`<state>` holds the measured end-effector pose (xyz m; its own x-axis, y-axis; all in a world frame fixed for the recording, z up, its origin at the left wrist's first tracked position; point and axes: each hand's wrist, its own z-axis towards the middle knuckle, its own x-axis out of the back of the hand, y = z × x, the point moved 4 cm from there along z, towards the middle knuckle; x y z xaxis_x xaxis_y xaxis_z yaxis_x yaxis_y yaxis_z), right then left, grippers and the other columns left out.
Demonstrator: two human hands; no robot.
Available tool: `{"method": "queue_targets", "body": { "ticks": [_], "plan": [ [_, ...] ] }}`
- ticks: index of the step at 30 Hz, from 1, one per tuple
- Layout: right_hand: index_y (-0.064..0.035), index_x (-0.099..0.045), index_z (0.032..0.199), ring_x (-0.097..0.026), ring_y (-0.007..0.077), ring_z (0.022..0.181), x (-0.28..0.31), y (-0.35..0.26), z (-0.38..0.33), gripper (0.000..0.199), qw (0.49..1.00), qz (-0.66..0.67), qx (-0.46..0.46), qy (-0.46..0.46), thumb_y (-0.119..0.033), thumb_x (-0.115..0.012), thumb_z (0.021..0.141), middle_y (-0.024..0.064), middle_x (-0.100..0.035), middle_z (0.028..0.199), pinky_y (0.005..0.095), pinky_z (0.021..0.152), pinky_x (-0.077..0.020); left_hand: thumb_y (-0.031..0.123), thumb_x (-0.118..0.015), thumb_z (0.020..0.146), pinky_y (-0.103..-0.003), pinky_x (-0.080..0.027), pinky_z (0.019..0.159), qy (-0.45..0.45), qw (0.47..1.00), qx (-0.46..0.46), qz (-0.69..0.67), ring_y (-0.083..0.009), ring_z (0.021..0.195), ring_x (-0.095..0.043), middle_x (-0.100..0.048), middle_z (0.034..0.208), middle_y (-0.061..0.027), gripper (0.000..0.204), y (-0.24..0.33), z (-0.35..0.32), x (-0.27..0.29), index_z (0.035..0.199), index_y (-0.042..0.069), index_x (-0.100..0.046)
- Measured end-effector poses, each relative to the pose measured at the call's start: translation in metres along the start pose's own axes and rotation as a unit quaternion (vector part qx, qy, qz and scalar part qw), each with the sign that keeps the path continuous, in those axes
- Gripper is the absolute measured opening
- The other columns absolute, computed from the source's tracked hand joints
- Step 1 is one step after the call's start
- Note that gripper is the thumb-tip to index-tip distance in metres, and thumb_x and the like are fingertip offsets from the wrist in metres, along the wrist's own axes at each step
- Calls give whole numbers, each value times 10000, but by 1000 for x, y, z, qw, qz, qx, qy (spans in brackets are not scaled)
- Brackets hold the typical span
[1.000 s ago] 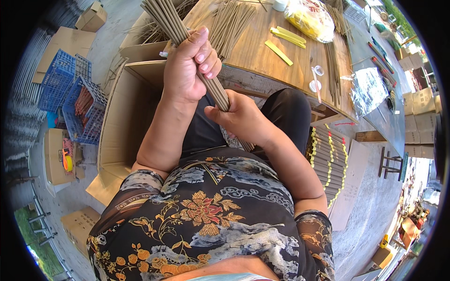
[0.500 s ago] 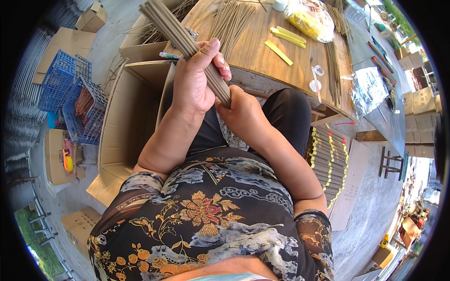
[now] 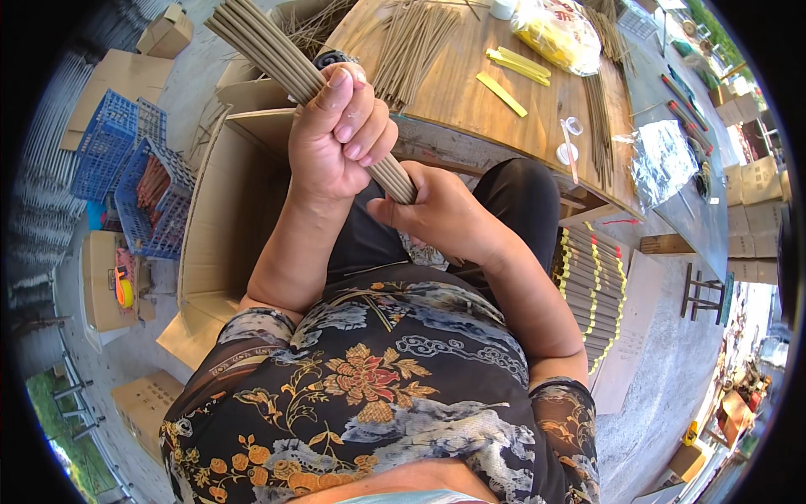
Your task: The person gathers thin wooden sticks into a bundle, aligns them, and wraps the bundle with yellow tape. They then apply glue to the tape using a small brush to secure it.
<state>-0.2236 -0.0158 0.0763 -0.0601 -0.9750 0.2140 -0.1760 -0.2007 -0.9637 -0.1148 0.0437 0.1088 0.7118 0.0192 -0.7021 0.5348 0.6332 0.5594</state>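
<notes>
A thick bundle of long grey-brown sticks [image 3: 269, 52] slants from the upper left down toward my lap. My left hand [image 3: 340, 134] is wrapped around its middle, fingers closed over it. My right hand [image 3: 441, 214] grips the bundle's lower end just below, against my dark trousers. More loose sticks [image 3: 416, 42] of the same kind lie spread on the wooden table [image 3: 470, 101] beyond my hands.
Yellow strips [image 3: 516, 63], a yellow bag [image 3: 558, 29] and small clear lids [image 3: 571, 139] lie on the table. An open cardboard box [image 3: 222, 218] stands at my left, blue crates [image 3: 126, 181] beyond it. Banded stick bundles [image 3: 592, 290] are stacked on the floor at my right.
Both hands have tilted the bundle, its top swinging further left. My left hand has shifted its grip along the sticks; my right hand stays at the lower end.
</notes>
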Motion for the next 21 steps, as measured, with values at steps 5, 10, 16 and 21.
{"method": "queue_targets", "body": {
  "ticks": [5, 10, 16, 21],
  "plan": [
    [-1, -561, 915, -561, 158, 717, 9, 3, -10, 384, 989, 13, 134, 67, -307, -704, 733, 107, -571, 797, 288, 613, -462, 188, -431, 918, -188, -279, 322, -83, 996, -28, -31, -43, 357, -332, -391, 500, 40, 159, 16, 2, 7, 892, 48, -502],
    [-23, -588, 855, -561, 163, 708, 15, -5, -14, 228, 972, -28, 195, 131, -159, -713, 722, 79, -533, 804, 270, 629, -467, 171, -459, 906, -183, -293, 310, -118, 990, -46, -63, -43, 342, -351, -410, 496, 26, 152, 18, -1, 4, 886, 22, -480],
    [-13, -586, 799, -552, 140, 679, 13, -9, -16, 211, 992, -5, 84, 91, -161, -714, 720, 71, -557, 757, 258, 602, -455, 197, -465, 901, -202, -295, 329, -168, 985, -18, -43, -45, 357, -321, -380, 481, 54, 144, 20, -2, 0, 913, 58, -499],
    [-3, -573, 772, -539, 117, 648, 13, -7, -14, 231, 998, 56, 17, 30, -169, -722, 710, 57, -577, 704, 257, 595, -451, 190, -471, 897, -204, -295, 330, -175, 983, -9, -51, -48, 360, -326, -382, 481, 48, 146, 18, -1, 1, 915, 48, -499]
  ]
}}
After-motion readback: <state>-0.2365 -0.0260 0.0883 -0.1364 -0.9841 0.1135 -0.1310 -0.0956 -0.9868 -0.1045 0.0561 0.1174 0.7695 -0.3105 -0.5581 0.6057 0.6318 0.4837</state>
